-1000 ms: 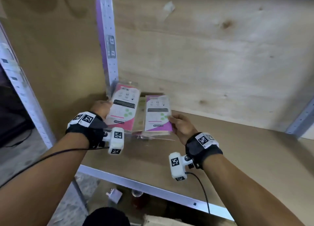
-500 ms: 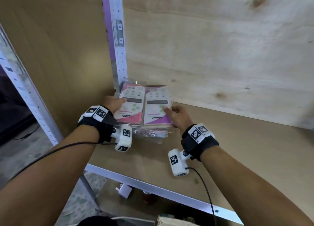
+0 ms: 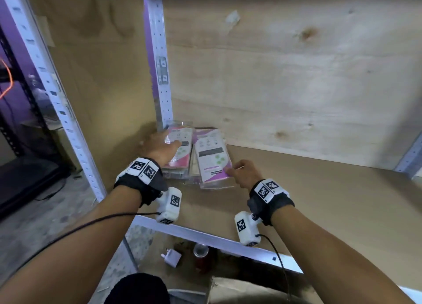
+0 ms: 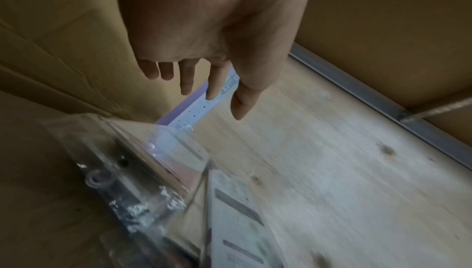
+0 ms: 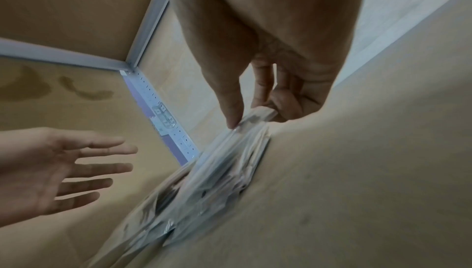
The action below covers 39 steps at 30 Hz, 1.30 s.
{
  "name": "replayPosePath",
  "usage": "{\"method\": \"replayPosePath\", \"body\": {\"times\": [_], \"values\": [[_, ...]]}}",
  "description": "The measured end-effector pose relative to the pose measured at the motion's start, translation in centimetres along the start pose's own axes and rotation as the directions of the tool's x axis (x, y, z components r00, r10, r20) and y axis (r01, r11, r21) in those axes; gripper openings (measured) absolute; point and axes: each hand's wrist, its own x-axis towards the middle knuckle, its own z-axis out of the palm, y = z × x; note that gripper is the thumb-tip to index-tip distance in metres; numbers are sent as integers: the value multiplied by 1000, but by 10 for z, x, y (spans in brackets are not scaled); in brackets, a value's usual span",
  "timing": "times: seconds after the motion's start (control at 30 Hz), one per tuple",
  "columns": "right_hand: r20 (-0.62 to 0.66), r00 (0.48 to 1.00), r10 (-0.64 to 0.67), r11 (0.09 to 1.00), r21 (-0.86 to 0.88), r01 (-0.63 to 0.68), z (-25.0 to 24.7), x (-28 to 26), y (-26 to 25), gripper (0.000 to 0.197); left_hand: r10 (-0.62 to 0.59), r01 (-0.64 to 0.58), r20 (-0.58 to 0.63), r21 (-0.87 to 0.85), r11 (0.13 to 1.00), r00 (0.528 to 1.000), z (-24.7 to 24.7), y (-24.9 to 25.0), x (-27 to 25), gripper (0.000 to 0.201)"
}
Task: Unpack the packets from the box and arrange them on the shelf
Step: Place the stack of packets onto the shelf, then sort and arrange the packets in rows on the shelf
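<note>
Two stacks of pink-and-white packets in clear sleeves lie side by side in the shelf's back left corner: the left stack (image 3: 180, 153) and the right stack (image 3: 212, 159). My left hand (image 3: 159, 147) hovers over the left stack with its fingers straight and spread (image 4: 204, 90), holding nothing. My right hand (image 3: 242, 172) pinches the near right corner of the right stack between thumb and fingers (image 5: 253, 115). The right wrist view shows the sleeves (image 5: 224, 171) edge-on and the empty left palm (image 5: 63, 169).
The brown shelf board (image 3: 319, 201) stretches to the right of the packets. A perforated metal post (image 3: 159, 75) stands just behind them, and a metal rail (image 3: 205, 237) edges the front. Below lie a white plug (image 3: 172, 257), a red can (image 3: 202, 255) and a cardboard box edge (image 3: 246, 290).
My left hand has let go of the left stack and lifted off it with fingers spread. The right hand has slid to the near corner of the right stack.
</note>
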Motion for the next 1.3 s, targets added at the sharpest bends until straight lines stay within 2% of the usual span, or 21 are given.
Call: {"method": "replayPosePath", "body": {"times": [0.07, 0.13, 0.23, 0.3, 0.43, 0.53, 0.6, 0.7, 0.83, 0.93, 1.0, 1.07, 1.1, 1.17, 1.3], "values": [[15, 1000, -17, 999, 29, 17, -13, -15, 5, 22, 16, -11, -35, 145, 989, 999, 9, 14, -13, 62], [38, 999, -28, 994, 102, 24, -30, -34, 8, 19, 81, -74, -25, 205, 976, 996, 20, 29, -27, 58], [113, 993, -32, 946, 324, -7, -59, -66, 10, 14, 145, -170, 118, 240, 956, 982, 37, 52, -53, 62], [169, 985, -43, 886, 462, -41, -82, -88, 8, 8, 183, -257, 243, 324, 910, 953, 49, 69, -71, 67], [112, 992, -59, 800, 599, -20, -127, -123, 6, 15, 263, -407, 347, 452, 794, 900, 68, 101, -110, 75], [40, 997, -68, 770, 638, 27, -157, -142, 5, 4, 373, -492, 342, 398, 774, 863, 77, 123, -131, 70], [-2, 998, -62, 750, 660, 48, -173, -149, 9, 10, 482, -564, 301, 327, 758, 823, 85, 138, -142, 59], [-11, 999, -42, 717, 696, 38, -190, -156, 15, 2, 611, -652, 227, 247, 717, 758, 97, 157, -155, 40], [-11, 1000, -11, 638, 770, 16, -206, -157, 25, 20, 619, -638, 181, 68, 767, 764, 109, 168, -158, 42], [-54, 999, -8, 626, 779, 47, -215, -154, 35, 28, 644, -627, 201, -146, 765, 738, 120, 178, -156, 24], [-134, 991, -13, 695, 711, 106, -219, -151, 44, 24, 640, -573, 236, -297, 764, 731, 126, 184, -155, 14], [-195, 980, -42, 824, 548, 144, -221, -147, 56, 18, 634, -510, 266, -409, 756, 726, 139, 191, -153, 15], [-205, 977, -67, 871, 465, 157, -220, -146, 61, 22, 619, -464, 278, -460, 757, 735, 146, 194, -152, 16], [-202, 975, -90, 913, 374, 162, -219, -141, 72, 34, 572, -355, 316, -536, 766, 757, 159, 198, -149, 23], [-138, 987, -79, 929, 350, 123, -228, -129, 82, 26, 476, -178, 377, -604, 776, 795, 187, 194, -137, 29]]}}
